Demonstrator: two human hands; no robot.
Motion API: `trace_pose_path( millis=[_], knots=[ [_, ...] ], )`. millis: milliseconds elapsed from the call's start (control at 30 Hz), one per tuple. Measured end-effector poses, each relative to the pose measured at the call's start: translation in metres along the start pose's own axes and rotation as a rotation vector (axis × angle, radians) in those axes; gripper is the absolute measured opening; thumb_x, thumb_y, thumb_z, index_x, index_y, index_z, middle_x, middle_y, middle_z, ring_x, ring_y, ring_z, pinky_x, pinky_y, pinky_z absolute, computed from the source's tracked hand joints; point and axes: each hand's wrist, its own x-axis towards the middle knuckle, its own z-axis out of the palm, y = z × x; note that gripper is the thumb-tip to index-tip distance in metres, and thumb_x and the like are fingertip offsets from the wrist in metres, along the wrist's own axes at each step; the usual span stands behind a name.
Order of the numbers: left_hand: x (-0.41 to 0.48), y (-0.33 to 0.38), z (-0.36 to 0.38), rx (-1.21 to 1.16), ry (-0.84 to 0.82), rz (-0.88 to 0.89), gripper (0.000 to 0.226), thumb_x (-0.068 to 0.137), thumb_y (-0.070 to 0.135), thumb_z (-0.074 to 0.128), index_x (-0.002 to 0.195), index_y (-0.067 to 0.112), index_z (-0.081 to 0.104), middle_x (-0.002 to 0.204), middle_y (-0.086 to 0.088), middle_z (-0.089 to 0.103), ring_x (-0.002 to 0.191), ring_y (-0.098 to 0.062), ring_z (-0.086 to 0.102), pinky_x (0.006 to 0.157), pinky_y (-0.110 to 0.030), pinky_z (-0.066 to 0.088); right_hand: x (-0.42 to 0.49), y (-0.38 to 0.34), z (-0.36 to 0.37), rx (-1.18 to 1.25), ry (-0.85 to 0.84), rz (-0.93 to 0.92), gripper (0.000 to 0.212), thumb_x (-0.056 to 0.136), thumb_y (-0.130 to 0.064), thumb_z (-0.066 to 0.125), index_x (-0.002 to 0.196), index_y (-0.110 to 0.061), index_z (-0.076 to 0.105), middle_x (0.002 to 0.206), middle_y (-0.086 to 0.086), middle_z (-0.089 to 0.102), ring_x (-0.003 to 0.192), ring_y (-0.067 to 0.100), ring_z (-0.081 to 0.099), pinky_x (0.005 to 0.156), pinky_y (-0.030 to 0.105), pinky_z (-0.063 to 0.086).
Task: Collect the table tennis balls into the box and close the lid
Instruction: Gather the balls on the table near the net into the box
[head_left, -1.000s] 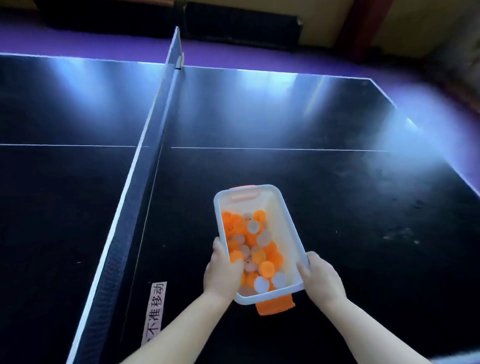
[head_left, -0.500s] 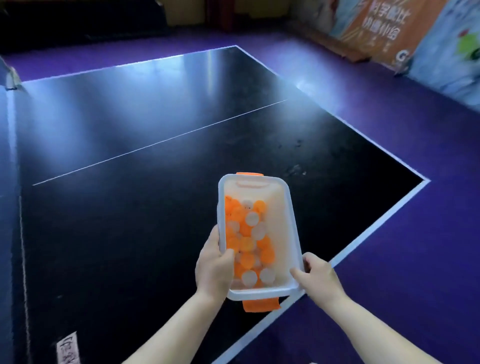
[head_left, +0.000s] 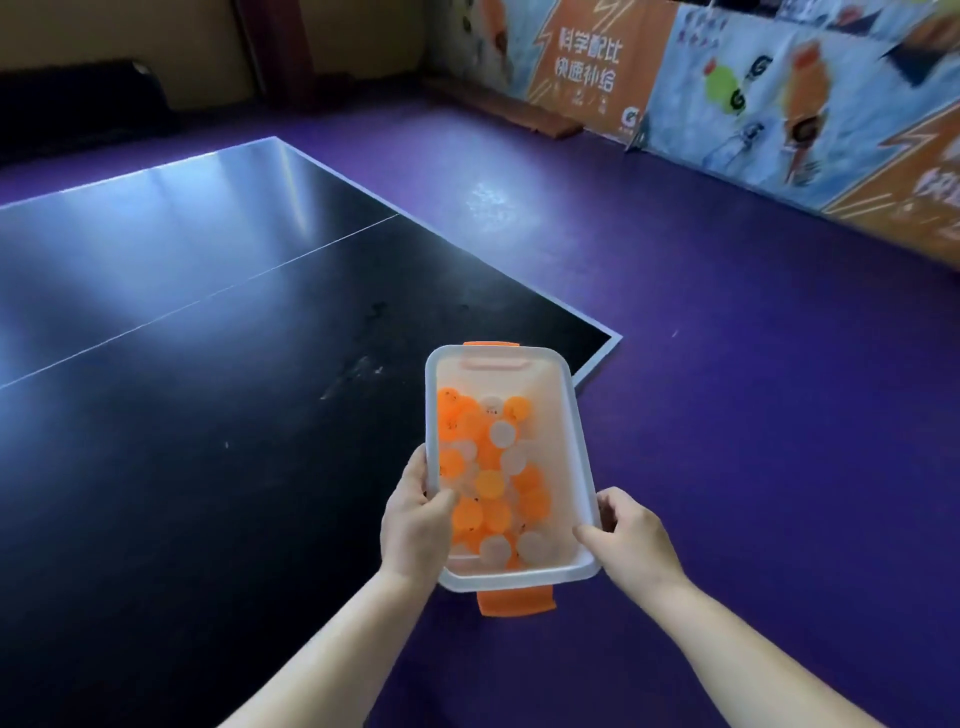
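Box (head_left: 551, 415) is up in both hands, carried low in front of the person; in view it sits over the near right edge of the table (head_left: 208, 364), w/ the purple floor (head_left: 727, 415) to its right; can't tell how far it is above either. Left hand (head_left: 415, 525) grips the left long rim near the near end, thumb hooked over into the box; its fingers go underneath, out of sight. Right hand (head_left: 631, 538) takes the near right corner, thumb on the rim, fingers curled round the outside. Balls (head_left: 488, 483), orange and white, are heaped inside, approx half full, bunched to the left and near end. No lid on it and none in view; orange latches at the near end (head_left: 514, 603) and the far end (head_left: 491, 344).

Handling, as I judge it: load is v. light, but the balls roll and bounce, so any tilt shifts them and one could hop out; keep it level. Walls look like thin, smooth plastic, prob. a bit flexy and slick; the firm rim is the place to hold, one hand per long side.
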Motion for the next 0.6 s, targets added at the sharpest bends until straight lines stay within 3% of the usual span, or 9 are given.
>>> trace_pose_path(
  millis=[300, 467, 600],
  knots=[
    [0.055, 0.027, 0.124, 0.055, -0.077, 0.01, 0.041, 0.085, 0.011, 0.051, 0.106, 0.045, 0.058, 0.093, 0.007, 0.072, 0.087, -0.019, 0.071, 0.076, -0.048, 0.059, 0.074, 0.048, -0.087, 0.12, 0.104, 0.038, 0.007, 0.083, -0.023, 0.058, 0.077, -0.02, 0.055, 0.071, -0.005, 0.061, 0.066, 0.016, 0.055, 0.057, 0.033, 0.045],
    [0.114, 0.043, 0.189, 0.056, -0.08, -0.015, 0.04, 0.076, 0.016, 0.05, 0.091, 0.053, 0.056, 0.091, 0.004, 0.07, 0.087, -0.022, 0.069, 0.077, -0.051, 0.057, 0.141, 0.06, -0.133, 0.089, 0.157, 0.048, 0.007, 0.082, -0.026, 0.059, 0.079, -0.02, 0.056, 0.073, -0.004, 0.063, 0.071, 0.019, 0.059, 0.062, 0.038, 0.049],
    [0.177, 0.061, 0.24, 0.008, -0.081, -0.051, 0.048, 0.077, 0.024, 0.053, 0.123, 0.036, 0.045, 0.101, 0.004, 0.067, 0.092, -0.02, 0.068, 0.079, -0.05, 0.057, 0.212, 0.055, -0.175, 0.029, 0.177, 0.058, 0.009, 0.083, -0.026, 0.058, 0.08, -0.018, 0.055, 0.07, -0.006, 0.057, 0.063, 0.014, 0.05, 0.056, 0.032, 0.042]
  ],
)
